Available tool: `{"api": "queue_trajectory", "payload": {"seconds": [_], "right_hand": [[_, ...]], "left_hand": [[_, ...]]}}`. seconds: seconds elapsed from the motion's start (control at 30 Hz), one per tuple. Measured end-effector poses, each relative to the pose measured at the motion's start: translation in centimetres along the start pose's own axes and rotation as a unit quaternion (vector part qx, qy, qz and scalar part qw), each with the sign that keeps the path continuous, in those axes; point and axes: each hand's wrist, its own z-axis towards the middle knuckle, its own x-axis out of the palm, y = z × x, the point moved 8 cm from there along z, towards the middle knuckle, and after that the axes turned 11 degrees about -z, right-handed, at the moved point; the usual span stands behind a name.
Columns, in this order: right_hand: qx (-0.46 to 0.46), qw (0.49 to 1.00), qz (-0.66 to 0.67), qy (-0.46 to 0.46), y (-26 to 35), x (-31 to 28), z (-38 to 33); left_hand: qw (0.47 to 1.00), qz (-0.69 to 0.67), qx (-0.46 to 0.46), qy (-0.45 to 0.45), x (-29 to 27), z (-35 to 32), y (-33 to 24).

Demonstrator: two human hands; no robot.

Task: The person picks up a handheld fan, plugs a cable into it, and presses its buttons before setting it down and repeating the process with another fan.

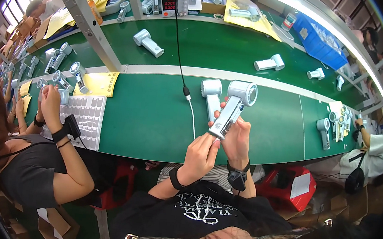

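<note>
A pale blue handheld fan (233, 106) is tilted in front of me, its round head up and to the right. My right hand (238, 141) wraps around its handle from the right. At the handle's lower end the fingers of my left hand (200, 157) are pinched together; whether a small part is also between them is hidden. Dark inner parts show along one side of the handle. Just behind it, a second handheld fan (211, 93) lies on the green table (155, 111). A white cable (192, 112) hangs from a black cord and runs down behind my left hand.
At left, a co-worker's raised hands (50, 106) are beside a white compartment tray (91, 121) and a yellow sheet (98, 83). Several fans lie on the far green surface (198, 46). A blue bin (316, 39) stands back right. Another person's arm (363, 131) reaches in near several fans (338, 122).
</note>
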Motion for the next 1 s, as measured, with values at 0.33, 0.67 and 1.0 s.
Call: {"api": "queue_trajectory", "payload": {"seconds": [0.33,0.67,1.0], "right_hand": [[-0.050,0.983,-0.177,-0.024,-0.2,1.3,-0.5],[-0.041,0.961,-0.274,-0.015,-0.9,0.2,-1.0],[-0.098,0.910,-0.396,0.075,2.2,-0.3,-1.7]], "left_hand": [[0.998,-0.020,-0.055,-0.018,-0.8,-0.1,0.9],[0.998,-0.051,-0.039,-0.013,-1.9,0.1,2.2],[0.965,-0.218,-0.122,-0.077,-4.9,-1.4,3.9]]}}
